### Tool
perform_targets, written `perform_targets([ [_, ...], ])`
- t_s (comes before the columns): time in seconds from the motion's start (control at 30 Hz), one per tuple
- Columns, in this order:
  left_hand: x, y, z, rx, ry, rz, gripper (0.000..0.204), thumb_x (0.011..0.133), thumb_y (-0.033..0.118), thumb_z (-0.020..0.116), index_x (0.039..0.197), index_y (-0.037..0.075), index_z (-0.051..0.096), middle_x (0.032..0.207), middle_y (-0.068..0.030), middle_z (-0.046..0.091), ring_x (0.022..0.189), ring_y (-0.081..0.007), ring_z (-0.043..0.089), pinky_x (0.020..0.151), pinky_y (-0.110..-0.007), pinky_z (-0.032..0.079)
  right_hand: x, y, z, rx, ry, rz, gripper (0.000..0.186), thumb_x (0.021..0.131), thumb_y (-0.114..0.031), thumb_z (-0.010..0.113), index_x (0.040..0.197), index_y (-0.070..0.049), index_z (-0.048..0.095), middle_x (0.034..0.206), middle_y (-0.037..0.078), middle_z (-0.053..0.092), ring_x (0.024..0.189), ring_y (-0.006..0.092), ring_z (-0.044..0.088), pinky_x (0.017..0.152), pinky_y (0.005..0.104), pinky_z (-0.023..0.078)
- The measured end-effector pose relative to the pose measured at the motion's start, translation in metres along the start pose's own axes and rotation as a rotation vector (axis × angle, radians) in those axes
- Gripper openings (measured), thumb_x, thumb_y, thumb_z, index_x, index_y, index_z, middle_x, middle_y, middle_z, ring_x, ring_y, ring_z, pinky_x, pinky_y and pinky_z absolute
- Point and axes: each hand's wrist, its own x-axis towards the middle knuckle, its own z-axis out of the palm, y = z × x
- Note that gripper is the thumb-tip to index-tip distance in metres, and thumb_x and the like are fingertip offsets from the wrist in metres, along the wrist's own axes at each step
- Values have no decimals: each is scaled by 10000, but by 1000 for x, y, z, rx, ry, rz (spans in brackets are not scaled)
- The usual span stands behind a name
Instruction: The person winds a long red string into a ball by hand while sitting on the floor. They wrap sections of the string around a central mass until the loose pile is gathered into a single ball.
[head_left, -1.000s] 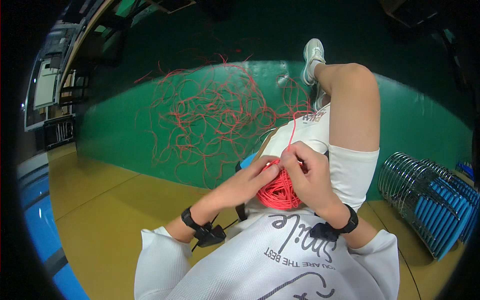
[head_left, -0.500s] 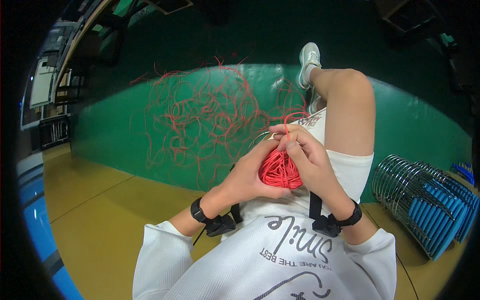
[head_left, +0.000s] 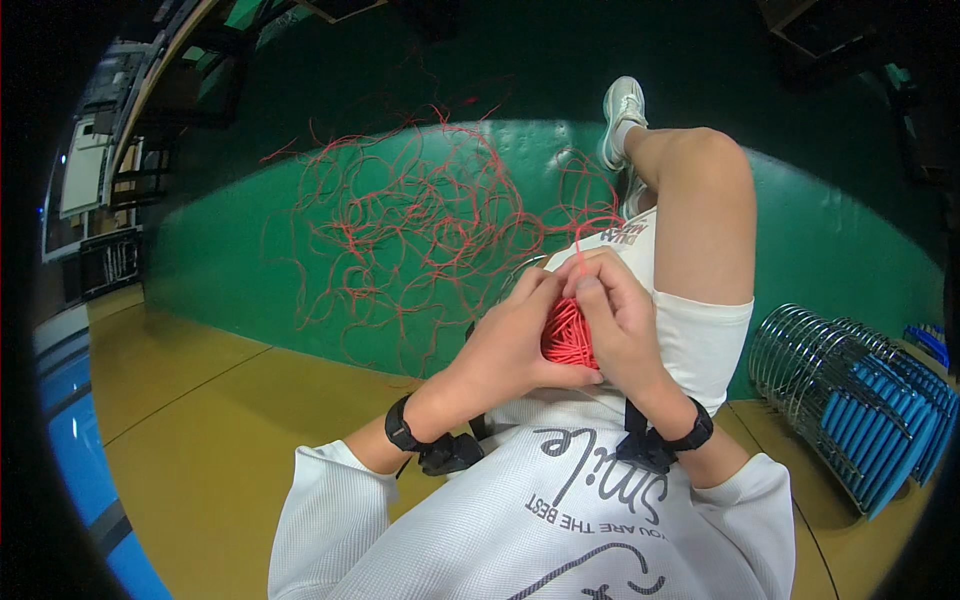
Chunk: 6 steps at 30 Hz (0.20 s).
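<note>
A wound ball of red cord (head_left: 570, 338) sits between my two hands above my lap. My left hand (head_left: 515, 335) cups its left side, with the thumb along the near edge. From the right, my right hand (head_left: 622, 310) closes over the ball, its fingers curled at the top where the cord strand comes in. That strand runs over my thigh to a loose tangle of red cord (head_left: 420, 220) spread across the green floor. Much of the ball is covered by my fingers, and the fingertips of both hands meet at its far side.
A stack of folded chairs with blue seats and metal frames (head_left: 870, 420) lies at the right. My raised leg (head_left: 705, 220) and light shoe (head_left: 624, 105) are ahead on the right. Yellow flooring (head_left: 220, 430) borders the green. Dark furniture stands at the far left.
My right hand has closed further over the ball, and the loop of strand that stood above it is pulled down. My left hand has shifted slightly right, covering more of the ball.
</note>
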Motion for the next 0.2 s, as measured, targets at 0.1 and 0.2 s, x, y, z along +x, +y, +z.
perform_targets([
  [0.1,-3,-11,9,41,39,29,987,641,379,874,1396,-51,405,1258,-191,483,1148,-358,560,972,-394,475,-2,1,5,-76,-42,-32,183,1004,-134,498,929,23,552,956,107,579,894,200,574,833,314,467],
  [0.2,-6,-22,16,27,122,89,1046,654,376,864,1470,-19,339,1332,-187,467,1169,-358,557,989,-417,465,2,1,7,-35,-86,4,172,998,-129,501,937,21,557,976,116,574,911,228,569,851,322,463],
])
